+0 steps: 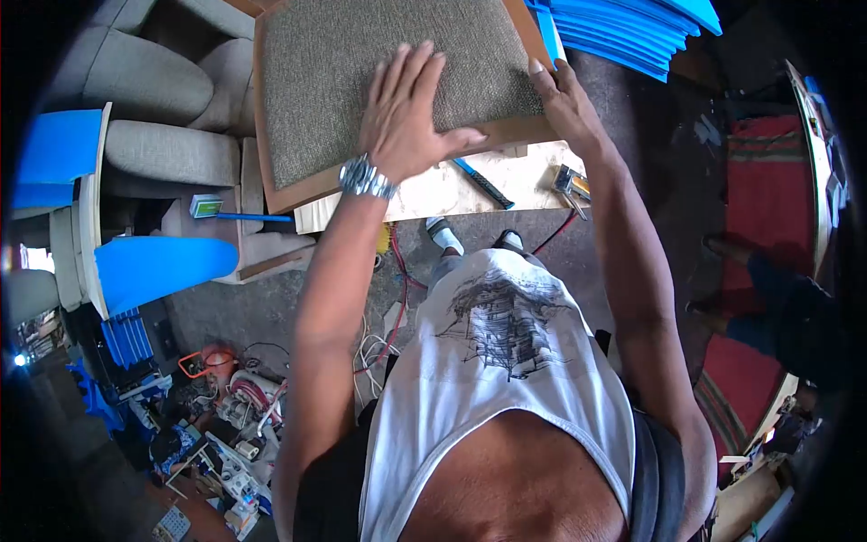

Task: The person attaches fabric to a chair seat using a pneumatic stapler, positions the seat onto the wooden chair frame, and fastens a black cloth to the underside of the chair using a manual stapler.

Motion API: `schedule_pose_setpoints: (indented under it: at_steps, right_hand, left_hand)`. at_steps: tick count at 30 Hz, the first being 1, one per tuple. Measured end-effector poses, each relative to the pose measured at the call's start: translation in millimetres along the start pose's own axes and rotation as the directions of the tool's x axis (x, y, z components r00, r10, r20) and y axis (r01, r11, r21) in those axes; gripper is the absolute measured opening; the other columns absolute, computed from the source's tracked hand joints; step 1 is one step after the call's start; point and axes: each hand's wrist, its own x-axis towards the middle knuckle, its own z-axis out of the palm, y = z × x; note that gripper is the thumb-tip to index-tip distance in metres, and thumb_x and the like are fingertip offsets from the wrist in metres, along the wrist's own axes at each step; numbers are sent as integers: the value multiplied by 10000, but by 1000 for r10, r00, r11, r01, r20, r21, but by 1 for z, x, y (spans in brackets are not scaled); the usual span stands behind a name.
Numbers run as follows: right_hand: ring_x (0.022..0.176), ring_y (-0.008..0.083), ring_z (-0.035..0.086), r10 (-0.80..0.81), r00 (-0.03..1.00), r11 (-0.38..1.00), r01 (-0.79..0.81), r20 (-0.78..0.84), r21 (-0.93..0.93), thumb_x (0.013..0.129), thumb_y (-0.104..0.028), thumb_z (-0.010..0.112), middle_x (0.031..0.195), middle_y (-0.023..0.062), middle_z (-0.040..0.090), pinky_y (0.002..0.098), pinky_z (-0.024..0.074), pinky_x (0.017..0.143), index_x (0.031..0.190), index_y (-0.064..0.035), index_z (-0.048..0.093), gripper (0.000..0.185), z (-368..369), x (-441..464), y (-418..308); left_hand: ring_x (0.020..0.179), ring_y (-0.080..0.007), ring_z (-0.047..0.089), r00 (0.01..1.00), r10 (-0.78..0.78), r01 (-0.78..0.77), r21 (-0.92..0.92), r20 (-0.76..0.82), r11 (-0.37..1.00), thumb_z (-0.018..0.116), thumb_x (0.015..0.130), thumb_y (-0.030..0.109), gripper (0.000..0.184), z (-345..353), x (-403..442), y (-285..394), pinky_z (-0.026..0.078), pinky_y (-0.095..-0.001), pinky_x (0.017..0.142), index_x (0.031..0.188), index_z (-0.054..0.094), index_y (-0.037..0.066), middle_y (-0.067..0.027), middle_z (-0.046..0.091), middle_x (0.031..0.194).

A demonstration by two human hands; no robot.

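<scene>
Panel (316, 99) w/ fabric top lies on the table (415, 206), at the side near the person, and its near left corner seems to reach a bit past the table's side. Left hand (397, 135) is open and flat on the fabric, fingers spread, prob. b/c it must press the cover smooth or feel the padding (which of both, I cannot tell). Right hand (575, 113) is closed on the right edge near the corner, I think to steady the panel against sliding; its fingers under the edge are hidden. A blue-black handle (485, 184) and a small tool w/ yellow part (573, 184) lie just beside the panel, prob. placed there for easy reach. The fabric looks grey-brown, coarse, w/ speckled weave, and no big wrinkle is seen. Around it goes a reddish-brown border (330, 186), prob. wood, w/ a slightly curved near side.
</scene>
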Motion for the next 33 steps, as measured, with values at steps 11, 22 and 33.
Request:
schedule_pose_setpoints:
  at_steps: [11,22,33]
  right_hand:
    - [1020,420,637,-59,998,979,57,-6,-194,1007,-405,485,1035,250,669,487,486,870,1161,0,539,437,3,-2,8]
    - [1054,471,596,-117,992,983,110,-41,-147,1029,-357,407,1109,298,634,514,467,861,1332,20,443,485,7,1,16]
    - [1103,452,586,-59,998,992,61,22,-109,1037,-242,404,1159,274,616,502,466,897,1349,-17,417,385,-1,-8,-6]
  left_hand:
    - [1251,-326,528,992,-108,97,-146,-66,984,561,917,544,601,31,38,-8,430,-483,1028,1320,550,99,-142,551,1368]
    - [1474,-309,219,911,213,-218,-24,353,976,437,937,591,769,-3,-3,41,140,-512,1191,1532,283,128,-92,234,1605]
    - [1491,-302,162,965,-89,56,141,246,988,249,932,721,818,65,143,-68,72,-561,1188,1538,280,173,-72,213,1614]
